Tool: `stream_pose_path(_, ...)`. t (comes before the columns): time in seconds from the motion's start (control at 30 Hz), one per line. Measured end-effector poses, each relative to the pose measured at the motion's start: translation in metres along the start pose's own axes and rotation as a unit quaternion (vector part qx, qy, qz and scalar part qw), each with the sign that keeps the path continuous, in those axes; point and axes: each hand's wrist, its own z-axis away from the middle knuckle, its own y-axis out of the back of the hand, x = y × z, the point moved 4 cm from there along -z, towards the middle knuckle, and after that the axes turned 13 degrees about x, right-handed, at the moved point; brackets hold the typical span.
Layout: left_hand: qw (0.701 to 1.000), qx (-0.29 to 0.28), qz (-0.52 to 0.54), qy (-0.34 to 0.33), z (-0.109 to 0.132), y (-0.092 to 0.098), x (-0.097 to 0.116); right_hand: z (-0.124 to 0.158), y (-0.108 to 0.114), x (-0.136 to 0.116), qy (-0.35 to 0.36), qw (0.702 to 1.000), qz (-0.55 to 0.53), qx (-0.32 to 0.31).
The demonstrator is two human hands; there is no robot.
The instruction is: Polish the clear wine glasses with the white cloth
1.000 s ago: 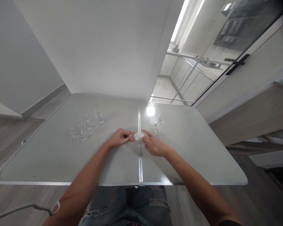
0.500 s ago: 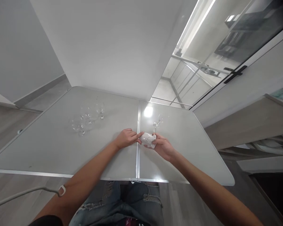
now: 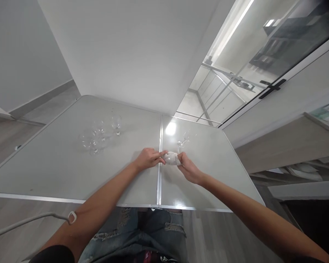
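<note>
Over the table's seam, a clear drinking glass (image 3: 170,158) lies sideways between my two hands. My left hand (image 3: 150,159) grips its left end, thumb and fingers on either side. At the right end, my right hand (image 3: 190,168) is closed on a white cloth (image 3: 176,159) that appears pushed into the glass's mouth; its fingertips are partly hidden there. Just beyond my right hand is a clear stemmed glass (image 3: 183,141), faint against the tabletop.
Several clear stemmed glasses (image 3: 95,140) stand in a cluster on the left half of the pale table (image 3: 131,186), one (image 3: 116,125) a little apart. A metal strip (image 3: 159,182) divides the tabletop. A white wall (image 3: 131,54) borders the far edge; a grey cable (image 3: 30,223) hangs at lower left.
The white cloth, bunched over the glass's right end before, now shows less outside it. My right fingers have closed in at the mouth; my left hand has barely moved.
</note>
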Motion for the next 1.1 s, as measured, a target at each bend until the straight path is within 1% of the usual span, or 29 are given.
stream_pose_path(0.07, 0.999, 0.033, -0.028, -0.022, -0.001, 0.002, -0.002, -0.003, -0.006, 0.003, -0.109, 0.985, -0.115, 0.071)
stream_pose_path(0.1, 0.998, 0.043, -0.04, -0.037, -0.001, 0.003, -0.002, -0.004, -0.009, 0.004, -0.153, 0.971, -0.161, 0.083)
stream_pose_path(0.13, 0.996, 0.051, -0.049, -0.049, -0.001, 0.003, -0.001, -0.005, -0.012, 0.004, -0.182, 0.961, -0.19, 0.083)
stream_pose_path(0.17, 0.996, 0.056, -0.053, -0.053, -0.001, 0.004, -0.001, -0.006, -0.013, 0.003, -0.193, 0.958, -0.197, 0.081)
stream_pose_path(0.2, 0.996, 0.057, -0.049, -0.045, -0.001, 0.004, 0.0, -0.006, -0.012, 0.001, -0.184, 0.963, -0.182, 0.08)
stream_pose_path(0.23, 0.998, 0.048, -0.034, -0.023, -0.001, 0.004, 0.0, -0.006, -0.009, -0.001, -0.153, 0.974, -0.146, 0.082)
stream_pose_path(0.27, 1.0, 0.024, -0.006, 0.009, -0.001, 0.004, -0.001, -0.005, -0.005, -0.005, -0.104, 0.987, -0.093, 0.075)
stream_pose_path(0.3, 0.998, -0.019, 0.034, 0.044, 0.0, 0.003, 0.0, -0.003, -0.003, -0.009, -0.04, 0.998, -0.028, 0.049)
stream_pose_path(0.33, 0.991, -0.076, 0.077, 0.076, 0.001, 0.001, 0.001, 0.0, -0.003, -0.013, 0.035, 0.999, 0.041, 0.001)
stream_pose_path(0.37, 0.978, -0.139, 0.116, 0.1, 0.003, -0.001, 0.002, 0.005, -0.004, -0.017, 0.114, 0.986, 0.106, -0.066)
stream_pose_path(0.4, 0.963, -0.197, 0.143, 0.113, 0.005, -0.002, 0.004, 0.009, -0.007, -0.02, 0.188, 0.959, 0.159, -0.14)
stream_pose_path(0.43, 0.952, -0.239, 0.153, 0.115, 0.006, -0.003, 0.005, 0.013, -0.009, -0.021, 0.249, 0.925, 0.197, -0.206)
stream_pose_path(0.47, 0.952, -0.25, 0.145, 0.103, 0.006, -0.002, 0.006, 0.016, -0.01, -0.021, 0.295, 0.895, 0.222, -0.251)
stream_pose_path(0.5, 0.964, -0.227, 0.118, 0.078, 0.005, -0.001, 0.005, 0.015, -0.01, -0.02, 0.322, 0.877, 0.236, -0.268)
stream_pose_path(0.53, 0.98, -0.18, 0.075, 0.04, 0.002, 0.0, 0.004, 0.013, -0.008, -0.019, 0.33, 0.875, 0.244, -0.257)
stream_pose_path(0.57, 0.993, -0.117, 0.02, -0.009, 0.0, 0.002, 0.003, 0.008, -0.006, -0.018, 0.319, 0.887, 0.245, -0.225)
stream_pose_path(0.6, 0.996, -0.052, -0.042, -0.066, -0.001, 0.004, 0.003, 0.003, -0.004, -0.016, 0.29, 0.909, 0.239, -0.18)
stream_pose_path(0.63, 0.987, 0.002, -0.1, -0.125, -0.001, 0.004, 0.003, -0.002, -0.001, -0.014, 0.244, 0.935, 0.223, -0.128)
stream_pose_path(0.67, 0.972, 0.039, -0.147, -0.179, 0.0, 0.003, 0.004, -0.005, 0.001, -0.012, 0.184, 0.96, 0.194, -0.078)
stream_pose_path(0.73, 0.943, 0.069, -0.202, -0.256, 0.003, -0.001, 0.006, -0.008, 0.003, -0.008, 0.047, 0.995, 0.093, -0.012)
stream_pose_path(0.77, 0.937, 0.073, -0.208, -0.273, 0.004, -0.002, 0.006, -0.007, 0.002, -0.007, -0.018, 0.999, 0.029, -0.003)
stream_pose_path(0.8, 0.937, 0.071, -0.201, -0.276, 0.005, -0.003, 0.007, -0.005, 0.0, -0.007, -0.072, 0.997, -0.032, -0.006)
stream_pose_path(0.83, 0.944, 0.066, -0.185, -0.264, 0.005, -0.004, 0.007, -0.003, -0.002, -0.008, -0.109, 0.991, -0.082, -0.013)
stream_pose_path(0.87, 0.956, 0.054, -0.162, -0.238, 0.006, -0.005, 0.007, 0.0, -0.002, -0.009, -0.129, 0.985, -0.11, -0.017)
stream_pose_path(0.9, 0.971, 0.036, -0.13, -0.199, 0.006, -0.005, 0.007, 0.002, -0.002, -0.011, -0.126, 0.985, -0.112, -0.018)
stream_pose_path(0.93, 0.984, 0.01, -0.092, -0.149, 0.006, -0.006, 0.006, 0.005, -0.001, -0.013, -0.102, 0.991, -0.089, -0.018)
stream_pose_path(1.0, 0.997, -0.066, -0.004, -0.041, 0.007, -0.008, 0.005, 0.011, 0.001, -0.019, -0.003, 0.999, 0.004, -0.039)
stream_pose_path(1.03, 0.993, -0.11, 0.04, 0.006, 0.008, -0.008, 0.005, 0.014, 0.001, -0.023, 0.061, 0.994, 0.053, -0.07)
stream_pose_path(1.1, 0.974, -0.19, 0.106, 0.068, 0.011, -0.009, 0.006, 0.02, -0.003, -0.029, 0.182, 0.964, 0.119, -0.154)
